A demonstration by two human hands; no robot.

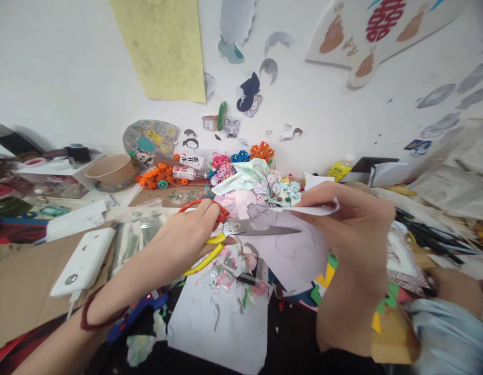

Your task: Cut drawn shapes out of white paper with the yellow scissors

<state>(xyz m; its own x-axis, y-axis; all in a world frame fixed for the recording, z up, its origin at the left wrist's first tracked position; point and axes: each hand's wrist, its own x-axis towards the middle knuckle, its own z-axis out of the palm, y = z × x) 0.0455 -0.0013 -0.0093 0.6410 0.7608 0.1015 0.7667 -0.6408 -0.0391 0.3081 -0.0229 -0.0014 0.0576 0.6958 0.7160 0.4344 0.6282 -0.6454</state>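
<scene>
My left hand point(192, 229) is wrapped round the red and yellow handles of a pair of scissors point(264, 229), whose blades point right. Pinched in my right hand point(348, 224) is a sheet of white paper point(294, 255) with faint pencil outlines. The blades lie across the sheet's left part, close to a small grey drawn shape; whether they are cutting cannot be made out. Below them, paper scraps point(245, 281) are scattered over another white sheet point(218, 328).
A white power bank point(83, 261) lies on cardboard at the left, near a round tan bowl point(111, 172). Orange bead pieces point(157, 176) and a bottle point(186, 173) stand behind. Another person's sleeve point(446, 333) shows at the lower right.
</scene>
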